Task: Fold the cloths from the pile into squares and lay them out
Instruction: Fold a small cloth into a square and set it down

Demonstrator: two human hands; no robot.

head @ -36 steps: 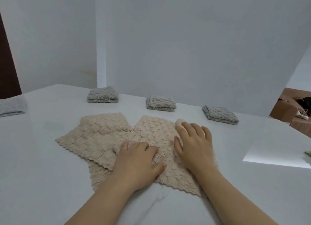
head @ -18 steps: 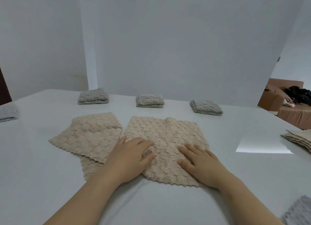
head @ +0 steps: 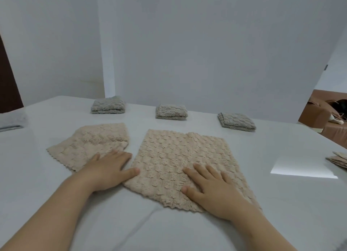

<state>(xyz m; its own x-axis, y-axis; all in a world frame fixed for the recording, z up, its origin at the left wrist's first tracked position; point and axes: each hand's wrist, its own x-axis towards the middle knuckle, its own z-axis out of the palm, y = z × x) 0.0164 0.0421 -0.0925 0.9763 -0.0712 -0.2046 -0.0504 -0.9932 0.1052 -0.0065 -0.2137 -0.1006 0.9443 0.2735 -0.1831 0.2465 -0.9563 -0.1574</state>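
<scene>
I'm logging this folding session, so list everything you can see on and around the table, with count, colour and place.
spread cloth: 1, beige, flat at the table's middle
second cloth: 1, beige, to its left
folded cloths: 3, grey, in a row along the far side
edge cloth: 1, pale grey, at the table's left edge, cut off by the frame
cloth stack: 1, beige, at the table's right edge
table: 1, white
sofa: 1, brown, beyond the table on the right
left hand: 1, fingers straight, resting on the second cloth's near corner
right hand: 1, flat on the spread cloth's near part
</scene>
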